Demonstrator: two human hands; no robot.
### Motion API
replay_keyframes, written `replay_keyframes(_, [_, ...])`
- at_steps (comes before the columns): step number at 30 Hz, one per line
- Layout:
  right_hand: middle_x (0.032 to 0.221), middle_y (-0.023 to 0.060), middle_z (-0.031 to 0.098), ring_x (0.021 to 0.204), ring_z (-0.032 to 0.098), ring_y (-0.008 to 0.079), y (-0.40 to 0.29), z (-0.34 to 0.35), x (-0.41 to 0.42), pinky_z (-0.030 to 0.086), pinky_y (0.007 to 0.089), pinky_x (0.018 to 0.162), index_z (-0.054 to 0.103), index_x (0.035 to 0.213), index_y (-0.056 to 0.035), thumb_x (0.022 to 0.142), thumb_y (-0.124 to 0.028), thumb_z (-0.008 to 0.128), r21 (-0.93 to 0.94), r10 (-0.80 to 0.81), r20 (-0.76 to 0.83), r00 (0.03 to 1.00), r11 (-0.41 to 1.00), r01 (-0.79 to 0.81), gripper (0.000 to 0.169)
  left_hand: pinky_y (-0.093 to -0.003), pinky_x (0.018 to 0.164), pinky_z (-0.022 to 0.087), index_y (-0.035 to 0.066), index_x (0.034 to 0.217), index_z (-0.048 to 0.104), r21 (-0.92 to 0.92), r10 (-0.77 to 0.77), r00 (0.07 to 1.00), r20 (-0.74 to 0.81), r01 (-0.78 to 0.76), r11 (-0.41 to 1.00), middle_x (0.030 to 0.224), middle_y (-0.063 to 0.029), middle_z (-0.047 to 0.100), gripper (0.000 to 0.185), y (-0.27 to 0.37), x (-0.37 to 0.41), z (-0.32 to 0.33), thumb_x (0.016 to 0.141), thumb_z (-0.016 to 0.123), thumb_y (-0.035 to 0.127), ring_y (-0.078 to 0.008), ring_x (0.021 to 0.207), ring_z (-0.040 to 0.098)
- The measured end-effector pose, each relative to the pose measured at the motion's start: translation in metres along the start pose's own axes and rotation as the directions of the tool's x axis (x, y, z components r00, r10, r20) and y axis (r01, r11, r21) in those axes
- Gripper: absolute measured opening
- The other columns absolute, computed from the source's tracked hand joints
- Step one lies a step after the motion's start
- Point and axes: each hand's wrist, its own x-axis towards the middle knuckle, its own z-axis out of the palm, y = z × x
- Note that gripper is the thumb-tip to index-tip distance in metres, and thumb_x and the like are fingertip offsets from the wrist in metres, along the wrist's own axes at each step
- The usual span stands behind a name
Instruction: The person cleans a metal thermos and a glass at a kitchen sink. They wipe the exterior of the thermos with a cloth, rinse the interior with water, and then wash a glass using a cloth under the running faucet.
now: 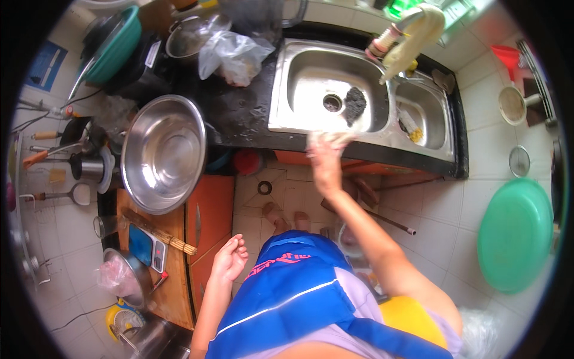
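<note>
My right hand (326,164) reaches to the front rim of the steel double sink (280,103), pressing a pale, blurred cloth (336,138) against the edge. Part of that cloth is hidden under the fingers. In the larger bowl, a dark scouring pad (355,106) lies beside the drain (332,103). The smaller bowl holds a whitish, yellow-ended object (409,123) that I cannot identify. My left hand (231,259) hangs empty beside the blue apron (287,287), palm up, its fingers loosely curled.
A large steel basin (166,152) rests at the left by the black counter (237,107). Beyond it sits a plastic bag (237,56). A cloth-wrapped faucet (403,42) overhangs the sink. The wooden cabinet top (172,287) holds a kitchen scale (147,247) and a bamboo mat (179,244).
</note>
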Motion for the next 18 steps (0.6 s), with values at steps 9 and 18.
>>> replay_keyframes(9, [0.139, -0.0002, 0.043, 0.125, 0.041, 0.028, -0.085, 0.128, 0.069, 0.03, 0.0472, 0.104, 0.052, 0.129, -0.0242, 0.08, -0.019, 0.059, -0.295, -0.379, 0.343, 0.86, 0.826, 0.481, 0.049, -0.0258, 0.065, 0.045, 0.005, 0.106, 0.056, 0.085, 0.112, 0.99, 0.084, -0.119, 0.989, 0.085, -0.0041, 0.059, 0.015, 0.057, 0.031, 0.051, 0.096, 0.049, 0.014, -0.0129, 0.071, 0.052])
replay_keyframes(18, [0.136, 0.0166, 0.045, 0.123, 0.043, 0.0362, -0.051, 0.114, 0.189, 0.037, 0.0461, 0.1, 0.054, 0.123, -0.0095, 0.082, -0.03, 0.065, -0.237, -0.37, 0.188, 0.91, 0.882, 0.408, 0.048, -0.0247, 0.065, 0.045, 0.005, 0.106, 0.056, 0.086, 0.07, 0.993, 0.095, -0.078, 0.993, 0.085, -0.0043, 0.059, 0.015, 0.084, 0.055, 0.039, 0.097, 0.048, 0.015, -0.012, 0.071, 0.052])
